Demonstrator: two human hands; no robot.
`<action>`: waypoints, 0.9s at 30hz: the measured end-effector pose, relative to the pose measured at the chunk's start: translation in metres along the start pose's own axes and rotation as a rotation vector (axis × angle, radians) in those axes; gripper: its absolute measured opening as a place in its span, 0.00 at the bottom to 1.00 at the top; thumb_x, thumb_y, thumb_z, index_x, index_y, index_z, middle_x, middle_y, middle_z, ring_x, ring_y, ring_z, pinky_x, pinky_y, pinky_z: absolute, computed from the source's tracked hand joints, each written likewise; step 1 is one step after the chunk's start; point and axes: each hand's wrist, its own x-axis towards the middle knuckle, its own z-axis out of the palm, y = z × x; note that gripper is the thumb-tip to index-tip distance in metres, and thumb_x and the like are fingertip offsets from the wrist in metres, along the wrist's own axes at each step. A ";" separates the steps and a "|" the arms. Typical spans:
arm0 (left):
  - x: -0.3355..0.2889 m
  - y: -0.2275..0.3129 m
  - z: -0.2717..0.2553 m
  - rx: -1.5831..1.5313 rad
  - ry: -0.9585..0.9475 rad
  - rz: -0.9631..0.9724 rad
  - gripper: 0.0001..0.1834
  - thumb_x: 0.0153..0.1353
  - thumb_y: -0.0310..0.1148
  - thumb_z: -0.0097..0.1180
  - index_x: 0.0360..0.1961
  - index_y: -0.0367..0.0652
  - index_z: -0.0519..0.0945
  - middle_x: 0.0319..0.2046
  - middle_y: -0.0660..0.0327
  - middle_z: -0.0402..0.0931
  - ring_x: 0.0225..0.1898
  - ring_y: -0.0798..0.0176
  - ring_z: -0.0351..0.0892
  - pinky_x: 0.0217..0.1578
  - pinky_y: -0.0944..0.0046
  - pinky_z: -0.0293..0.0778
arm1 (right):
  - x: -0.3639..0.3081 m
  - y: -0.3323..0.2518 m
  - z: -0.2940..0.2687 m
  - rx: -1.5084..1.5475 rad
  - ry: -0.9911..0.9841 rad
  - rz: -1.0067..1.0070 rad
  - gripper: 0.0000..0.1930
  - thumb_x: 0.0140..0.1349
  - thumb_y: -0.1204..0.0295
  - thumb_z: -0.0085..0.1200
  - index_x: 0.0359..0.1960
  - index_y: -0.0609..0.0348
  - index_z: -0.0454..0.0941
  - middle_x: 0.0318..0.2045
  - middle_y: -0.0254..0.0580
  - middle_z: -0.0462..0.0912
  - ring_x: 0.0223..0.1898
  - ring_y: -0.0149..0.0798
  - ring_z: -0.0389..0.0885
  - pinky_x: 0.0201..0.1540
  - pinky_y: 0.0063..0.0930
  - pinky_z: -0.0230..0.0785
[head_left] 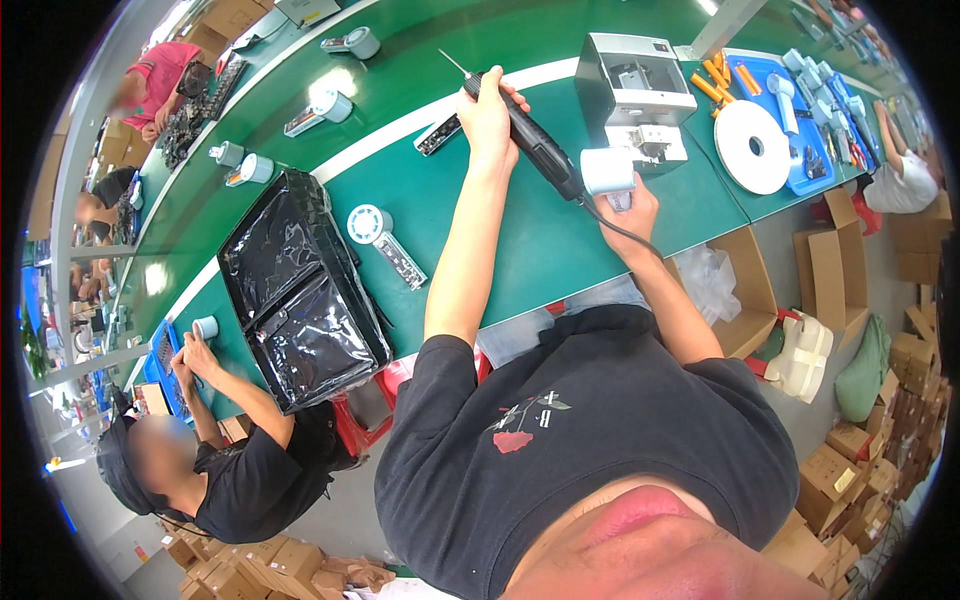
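Note:
My left hand (pixel 487 118) is wrapped round the front part of a black electric screwdriver (pixel 540 145). Its thin bit points up and left over the table, and its cable runs down past my right wrist. In my right hand (pixel 630 218) is a light blue round-headed housing (pixel 607 172), gripped by its handle below the screwdriver's rear end. Just beyond that housing stands a grey and black screw feeder (pixel 637 95). A similar round-headed unit (pixel 370 224) lies left of my left forearm, its handle showing inner parts. Near my left wrist lies a narrow dark strip-shaped part (pixel 437 135).
A tray lined with black plastic (pixel 300 290) stands at left. To the right are a white reel (pixel 752 147), orange cylinders (pixel 712 85) and a blue tray (pixel 810 178). More housings (pixel 330 106) sit on the far green surface. A co-worker (pixel 240 470) works at left; cardboard boxes (pixel 745 290) stand at right.

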 end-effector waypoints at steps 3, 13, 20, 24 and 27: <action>0.000 -0.001 0.000 -0.004 0.009 0.003 0.11 0.71 0.33 0.61 0.41 0.40 0.72 0.28 0.60 0.75 0.26 0.64 0.78 0.28 0.60 0.81 | 0.000 0.000 0.000 -0.003 -0.004 0.011 0.13 0.56 0.74 0.71 0.40 0.63 0.81 0.30 0.50 0.87 0.32 0.48 0.90 0.36 0.37 0.78; 0.002 -0.002 -0.001 -0.006 0.026 0.014 0.12 0.70 0.33 0.61 0.41 0.38 0.72 0.29 0.59 0.75 0.28 0.63 0.78 0.29 0.59 0.82 | 0.001 -0.003 0.000 0.004 0.003 0.001 0.13 0.56 0.74 0.71 0.40 0.63 0.81 0.30 0.50 0.87 0.31 0.47 0.90 0.36 0.36 0.78; -0.001 -0.001 0.001 0.005 0.022 0.005 0.12 0.69 0.32 0.62 0.41 0.39 0.71 0.30 0.59 0.75 0.28 0.63 0.78 0.28 0.59 0.81 | 0.000 0.002 0.000 0.004 0.002 0.005 0.13 0.56 0.74 0.71 0.40 0.63 0.81 0.30 0.50 0.87 0.31 0.46 0.90 0.36 0.36 0.78; -0.001 0.000 0.000 0.009 0.010 -0.004 0.12 0.68 0.32 0.62 0.42 0.39 0.70 0.29 0.59 0.75 0.27 0.64 0.78 0.27 0.60 0.80 | 0.000 -0.001 0.000 0.001 -0.001 0.006 0.13 0.56 0.74 0.71 0.40 0.63 0.81 0.30 0.50 0.87 0.31 0.46 0.89 0.35 0.36 0.78; -0.002 0.001 0.001 0.012 0.011 -0.004 0.12 0.68 0.32 0.62 0.42 0.40 0.70 0.29 0.59 0.75 0.27 0.64 0.78 0.28 0.60 0.80 | -0.001 -0.001 0.000 -0.002 0.000 0.007 0.13 0.56 0.74 0.71 0.40 0.63 0.81 0.30 0.50 0.87 0.31 0.46 0.89 0.35 0.36 0.78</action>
